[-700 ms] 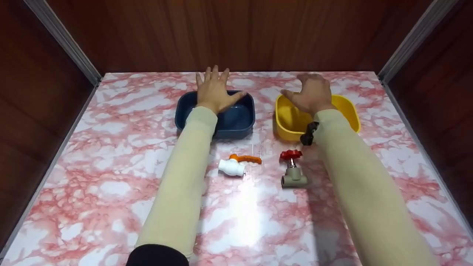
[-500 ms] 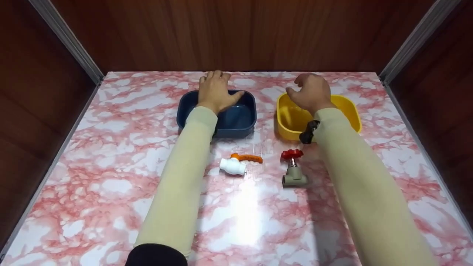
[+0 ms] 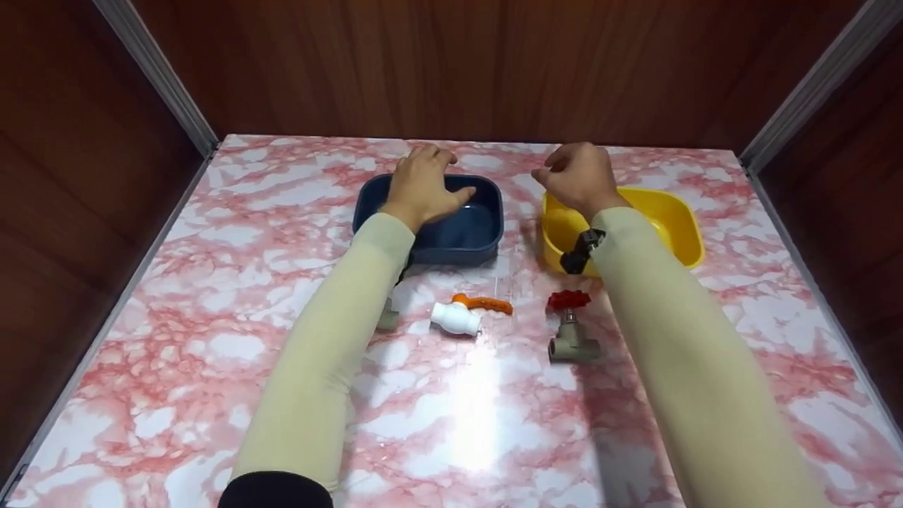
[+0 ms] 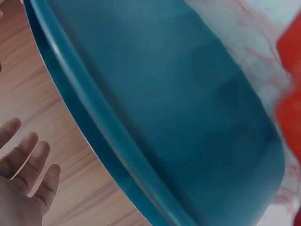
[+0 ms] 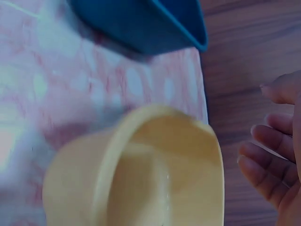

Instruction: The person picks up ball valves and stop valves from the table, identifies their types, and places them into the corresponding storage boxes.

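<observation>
My left hand (image 3: 425,185) hovers over the dark blue bin (image 3: 462,254), thumb apart from the loosely bent fingers, holding nothing. In the left wrist view its fingers (image 4: 35,162) show beyond the bin's rim. Over the left part of the yellow bin (image 3: 670,219) is my right hand (image 3: 584,176), fingers loosely curled with nothing in them. The right wrist view has those fingers (image 5: 265,174) apart from the yellow bin's rim (image 5: 109,165). Nearer me lie a white ball valve (image 3: 456,319) with an orange lever and a grey-green valve (image 3: 573,342) with a red handwheel.
A grey-green fitting (image 3: 388,317) is mostly hidden by my left forearm. A blurred red part (image 4: 289,94) stands at the left wrist view's right edge. Dark wood-grain panels (image 3: 465,70) enclose the pink-and-white marbled tabletop (image 3: 211,339) at the back and sides.
My left hand has drawn its spread fingers in and turned rightward. The right hand has shifted slightly left, fingers more curled. The head view has shifted, and a grey-green fitting now shows beside my left forearm.
</observation>
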{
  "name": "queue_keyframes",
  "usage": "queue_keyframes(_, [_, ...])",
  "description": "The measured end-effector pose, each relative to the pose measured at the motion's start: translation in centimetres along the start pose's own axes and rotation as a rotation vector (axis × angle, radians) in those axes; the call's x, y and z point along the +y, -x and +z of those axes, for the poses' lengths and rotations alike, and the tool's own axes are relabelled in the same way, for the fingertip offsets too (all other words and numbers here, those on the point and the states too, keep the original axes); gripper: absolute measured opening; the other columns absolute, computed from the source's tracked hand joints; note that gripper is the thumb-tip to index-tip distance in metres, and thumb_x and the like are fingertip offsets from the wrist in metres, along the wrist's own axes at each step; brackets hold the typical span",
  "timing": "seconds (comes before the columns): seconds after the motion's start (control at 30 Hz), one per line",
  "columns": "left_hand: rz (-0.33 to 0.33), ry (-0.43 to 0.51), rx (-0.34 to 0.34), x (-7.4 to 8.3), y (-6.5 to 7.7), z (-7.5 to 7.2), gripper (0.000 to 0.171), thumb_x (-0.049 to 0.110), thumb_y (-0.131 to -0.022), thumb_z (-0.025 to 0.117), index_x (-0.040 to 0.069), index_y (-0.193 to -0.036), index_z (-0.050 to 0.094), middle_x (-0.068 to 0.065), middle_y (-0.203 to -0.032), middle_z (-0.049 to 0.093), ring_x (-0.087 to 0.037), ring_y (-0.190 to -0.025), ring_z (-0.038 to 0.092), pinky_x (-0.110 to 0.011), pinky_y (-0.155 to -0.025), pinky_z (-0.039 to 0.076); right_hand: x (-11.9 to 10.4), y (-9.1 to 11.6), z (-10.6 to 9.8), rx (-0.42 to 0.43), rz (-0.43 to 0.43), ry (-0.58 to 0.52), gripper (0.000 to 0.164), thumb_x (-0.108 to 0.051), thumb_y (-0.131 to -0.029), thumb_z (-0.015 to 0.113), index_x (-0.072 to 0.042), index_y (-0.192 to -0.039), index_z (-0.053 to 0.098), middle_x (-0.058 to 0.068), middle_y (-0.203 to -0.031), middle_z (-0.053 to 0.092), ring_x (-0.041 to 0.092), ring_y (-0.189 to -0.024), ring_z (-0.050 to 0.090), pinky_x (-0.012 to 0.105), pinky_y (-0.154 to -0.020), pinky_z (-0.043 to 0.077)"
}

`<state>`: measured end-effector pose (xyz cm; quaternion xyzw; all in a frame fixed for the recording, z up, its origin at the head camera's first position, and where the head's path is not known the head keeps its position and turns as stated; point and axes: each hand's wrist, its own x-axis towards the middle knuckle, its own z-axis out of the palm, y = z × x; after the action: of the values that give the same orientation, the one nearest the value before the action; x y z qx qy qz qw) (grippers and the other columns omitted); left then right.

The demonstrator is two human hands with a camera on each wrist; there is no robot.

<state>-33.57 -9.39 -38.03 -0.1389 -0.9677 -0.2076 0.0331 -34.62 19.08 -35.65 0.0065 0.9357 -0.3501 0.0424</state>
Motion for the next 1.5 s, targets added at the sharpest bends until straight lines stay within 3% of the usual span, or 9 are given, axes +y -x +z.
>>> queue_keyframes(0.2, [0.019,0.048,0.015,-0.4,1.1,-0.8,0.073,0.059,-0.105,0.074,0.011,-0.16,0.065,-0.014,-0.175,0.057,-0.037,-0.168,0.048,-0.056,-0.146,0.034,-1.1,-0.2,1.3,-0.028,-0.007,-0.023,0.045,-0.042,-0.112,0.079,-0.013,-0.145,0.079,0.01,-0.148,0.077,0.028,-0.129,0.07,0.041,-0.117,0.066])
queue_keyframes(0.47, [0.041,0.062,0.057,-2.0,4.0,-1.6,0.075,0.06,-0.104,0.076,0.009,-0.158,0.067,-0.018,-0.17,0.062,-0.04,-0.163,0.054,-0.058,-0.142,0.041,-3.0,0.0,2.9,-0.105,0.084,-0.095,0.038,-0.04,-0.112,0.078,-0.016,-0.141,0.079,0.008,-0.14,0.076,0.028,-0.119,0.073,0.037,-0.11,0.069])
queue_keyframes(0.7, [-0.003,0.133,0.061,-3.1,6.8,-1.5,0.074,0.059,-0.103,0.079,0.01,-0.158,0.068,-0.015,-0.17,0.061,-0.039,-0.165,0.052,-0.058,-0.143,0.041,-2.7,0.5,3.9,-0.113,0.028,-0.075,0.04,-0.034,-0.113,0.078,-0.013,-0.148,0.076,0.01,-0.147,0.074,0.029,-0.126,0.071,0.04,-0.117,0.066])
queue_keyframes(0.87, [-0.031,0.153,0.059,-3.8,8.9,-1.6,0.075,0.059,-0.104,0.079,0.01,-0.159,0.067,-0.015,-0.168,0.061,-0.039,-0.163,0.052,-0.06,-0.14,0.044,-2.3,1.0,5.3,-0.166,-0.048,-0.003,0.07,-0.045,-0.112,0.079,-0.016,-0.172,0.058,0.01,-0.176,0.06,0.031,-0.149,0.066,0.047,-0.13,0.057])
queue_keyframes(1.0, [-0.036,0.161,0.059,-4.5,10.9,-1.5,0.075,0.059,-0.104,0.08,0.01,-0.159,0.067,-0.016,-0.165,0.062,-0.04,-0.161,0.054,-0.062,-0.138,0.046,-1.6,1.3,7.0,-0.229,-0.191,0.208,0.114,-0.077,-0.105,0.071,-0.012,-0.186,0.025,0.011,-0.196,0.022,0.035,-0.182,0.027,0.058,-0.148,0.029])
queue_keyframes(1.1, [-0.022,0.177,0.068,-5.0,12.6,-1.2,0.075,0.058,-0.103,0.081,0.008,-0.157,0.069,-0.016,-0.16,0.065,-0.041,-0.158,0.057,-0.062,-0.136,0.047,-1.1,1.5,8.4,-0.242,-0.283,0.361,0.136,-0.095,-0.097,0.059,-0.008,-0.187,0.006,0.013,-0.199,0.0,0.037,-0.187,-0.001,0.063,-0.151,0.011])
queue_keyframes(1.3, [0.021,0.19,0.098,-6.5,16.0,-0.3,0.071,0.05,-0.1,0.087,0.001,-0.149,0.073,-0.02,-0.151,0.072,-0.044,-0.148,0.065,-0.062,-0.131,0.052,-0.7,1.8,10.1,-0.266,-0.314,0.421,0.144,-0.106,-0.092,0.047,-0.012,-0.187,-0.005,0.01,-0.198,-0.01,0.036,-0.187,-0.006,0.065,-0.151,0.007])
queue_keyframes(1.5, [0.0,0.207,0.072,-7.6,18.7,0.3,0.072,0.049,-0.099,0.089,-0.001,-0.148,0.074,-0.022,-0.153,0.073,-0.046,-0.148,0.066,-0.065,-0.13,0.052,-0.5,1.8,10.6,-0.252,-0.324,0.42,0.143,-0.103,-0.094,0.047,-0.009,-0.186,-0.008,0.012,-0.198,-0.012,0.037,-0.187,-0.008,0.064,-0.152,0.003])
